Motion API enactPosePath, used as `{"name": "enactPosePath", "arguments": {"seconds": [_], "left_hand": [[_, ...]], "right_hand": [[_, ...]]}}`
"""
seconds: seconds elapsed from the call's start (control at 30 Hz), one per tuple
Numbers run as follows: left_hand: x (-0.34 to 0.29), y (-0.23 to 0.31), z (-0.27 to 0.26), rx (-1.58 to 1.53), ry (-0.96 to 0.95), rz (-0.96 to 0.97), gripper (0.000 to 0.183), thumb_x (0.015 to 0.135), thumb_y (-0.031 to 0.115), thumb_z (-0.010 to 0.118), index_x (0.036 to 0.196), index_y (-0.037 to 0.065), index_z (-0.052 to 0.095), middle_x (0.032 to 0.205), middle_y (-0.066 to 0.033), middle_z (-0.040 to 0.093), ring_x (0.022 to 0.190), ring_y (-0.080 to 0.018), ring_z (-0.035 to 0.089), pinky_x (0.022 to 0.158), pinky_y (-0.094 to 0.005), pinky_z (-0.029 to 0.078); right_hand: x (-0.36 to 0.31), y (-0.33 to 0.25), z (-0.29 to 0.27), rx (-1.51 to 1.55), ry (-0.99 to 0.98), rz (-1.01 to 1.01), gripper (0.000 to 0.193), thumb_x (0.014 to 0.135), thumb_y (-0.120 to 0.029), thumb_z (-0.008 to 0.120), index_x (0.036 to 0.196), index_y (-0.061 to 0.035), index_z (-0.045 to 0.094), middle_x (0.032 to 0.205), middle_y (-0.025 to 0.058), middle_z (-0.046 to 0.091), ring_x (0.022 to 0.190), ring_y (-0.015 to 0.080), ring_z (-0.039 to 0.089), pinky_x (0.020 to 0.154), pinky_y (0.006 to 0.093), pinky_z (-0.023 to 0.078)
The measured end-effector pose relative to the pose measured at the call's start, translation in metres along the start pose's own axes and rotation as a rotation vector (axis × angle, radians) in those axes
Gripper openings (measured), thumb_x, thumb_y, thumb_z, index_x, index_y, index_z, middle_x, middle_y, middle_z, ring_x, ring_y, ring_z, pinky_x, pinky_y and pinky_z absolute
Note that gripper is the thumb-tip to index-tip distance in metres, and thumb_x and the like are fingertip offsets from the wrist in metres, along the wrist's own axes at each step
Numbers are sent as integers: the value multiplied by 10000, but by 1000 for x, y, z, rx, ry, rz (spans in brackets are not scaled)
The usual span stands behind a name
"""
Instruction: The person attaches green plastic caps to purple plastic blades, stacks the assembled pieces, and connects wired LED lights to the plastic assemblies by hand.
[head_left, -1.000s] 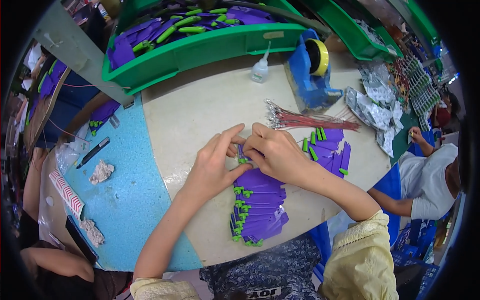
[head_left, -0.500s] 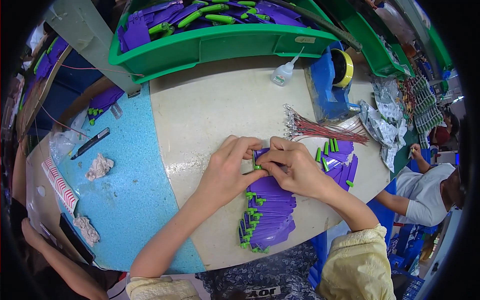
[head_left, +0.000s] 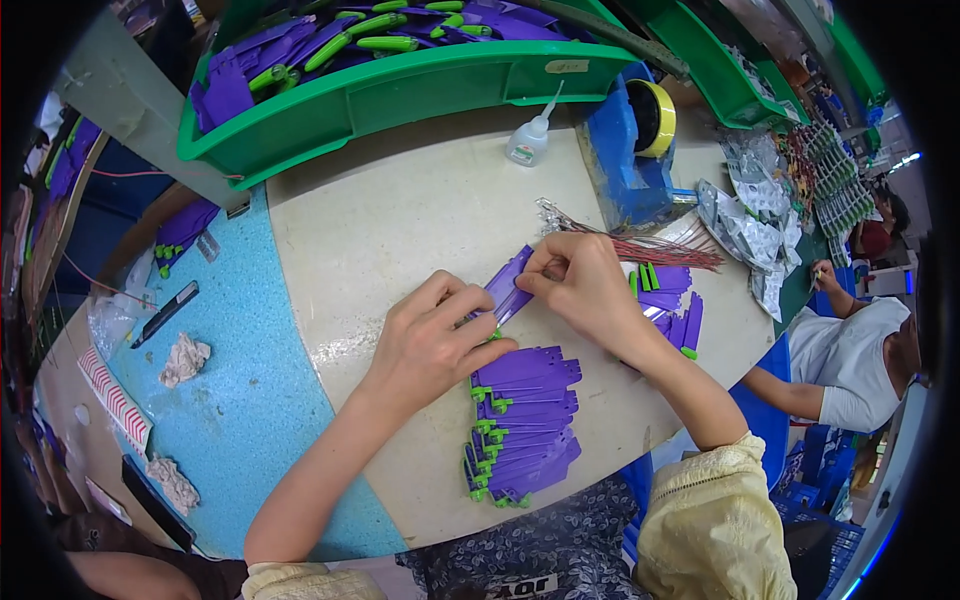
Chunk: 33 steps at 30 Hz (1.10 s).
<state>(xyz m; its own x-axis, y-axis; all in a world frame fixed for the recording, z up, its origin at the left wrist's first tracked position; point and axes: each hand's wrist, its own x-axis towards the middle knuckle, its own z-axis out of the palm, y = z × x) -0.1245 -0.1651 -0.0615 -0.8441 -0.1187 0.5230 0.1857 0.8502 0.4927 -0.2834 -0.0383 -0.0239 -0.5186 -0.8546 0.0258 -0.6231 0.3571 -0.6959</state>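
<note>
A flat purple plastic part with a green end is held at a slant between my hands. My left hand is closed around its lower end, where a bit of green shows by the fingers. My right hand pinches the upper right side. Just below lies an overlapping row of similar purple parts, their green ends to the left. Beyond my right wrist are more purple parts with loose green pieces on them.
A green bin of purple and green parts stands at the back. Near it are a small dropper bottle, blue tape dispenser and red-black wires. A blue mat holds crumpled tissue. A co-worker sits right.
The purple part has tilted up to the right and more of it shows. My right hand has moved up to its upper side; my left hand now wraps its lower end.
</note>
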Motion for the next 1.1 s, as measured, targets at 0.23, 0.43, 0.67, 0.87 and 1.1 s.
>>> {"name": "enactPosePath", "arguments": {"seconds": [0.23, 0.43, 0.67, 0.87, 1.1], "left_hand": [[9, 0, -8, -53, -74, -12, 273, 689, 236, 813, 831, 56, 664, 1035, 6, 709, 790, -195, 560, 670, -293, 515], [12, -1, -2, -136, -75, -52, 290, 624, 186, 862, 662, 33, 618, 1007, -13, 736, 776, -196, 555, 646, -301, 508], [15, 2, -4, -177, -68, -121, 316, 569, 146, 889, 619, -5, 616, 971, -39, 745, 768, -189, 549, 633, -296, 500], [13, 3, -5, -213, -73, -183, 443, 617, 105, 883, 984, 15, 653, 1017, -71, 727, 857, -223, 614, 741, -315, 538], [16, 4, 2, -286, -74, -245, 825, 628, 140, 861, 1353, 45, 480, 1065, -49, 705, 936, -266, 611, 849, -371, 512]], "right_hand": [[-17, -3, -50, -176, 433, -466, 158, 793, 23, 682, 949, 4, 664, 901, 118, 662, 778, 234, 634, 696, 331, 503], [14, 47, -144, 279, 177, 447, 303, 847, -303, 748, 724, -29, 708, 662, -17, 581, 539, 67, 452, 526, 224, 372], [-15, 46, -133, 743, 175, 529, 186, 812, -158, 712, 784, 25, 698, 572, -43, 443, 502, 58, 369, 524, 243, 409], [-13, 50, -120, 541, 30, 476, 165, 759, -95, 667, 620, -17, 623, 552, -12, 516, 436, 39, 326, 418, 239, 199], [-49, 4, -24, 801, -410, 288, 309, 984, -224, 609, 1251, -83, 675, 755, -19, 557, 544, 32, 408, 471, 212, 296]]}}
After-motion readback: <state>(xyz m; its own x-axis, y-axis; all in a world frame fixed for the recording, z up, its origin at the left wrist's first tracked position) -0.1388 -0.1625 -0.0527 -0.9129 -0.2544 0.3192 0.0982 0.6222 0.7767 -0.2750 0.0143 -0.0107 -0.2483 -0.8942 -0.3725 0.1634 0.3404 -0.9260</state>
